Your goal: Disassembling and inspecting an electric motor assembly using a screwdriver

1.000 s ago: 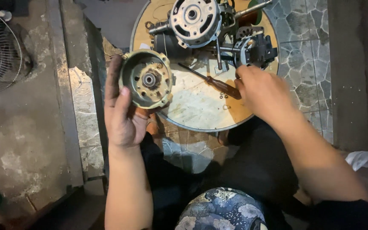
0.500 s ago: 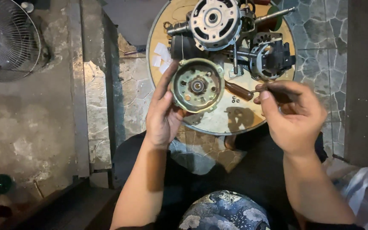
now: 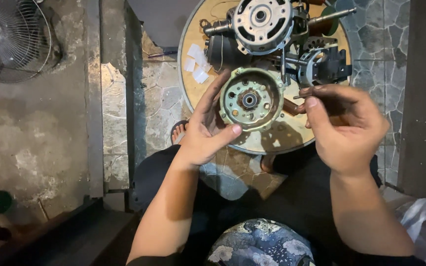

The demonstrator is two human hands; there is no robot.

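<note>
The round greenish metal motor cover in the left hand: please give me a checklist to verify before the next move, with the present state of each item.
1. Round greenish metal motor cover held firmly in left hand, thumb on lower rim, fingers behind: ok.
2. Open side with centre bearing faces the camera: ok.
3. Bearing condition: cannot tell, too small.
4. Right hand grip on thin dark metal tool, pinched by fingertips: ok; tool tip type: cannot tell.
5. Tool is apart from the cover, not touching it: ok.
6. Silver motor housing and other parts rest on round wooden board: ok.
</note>
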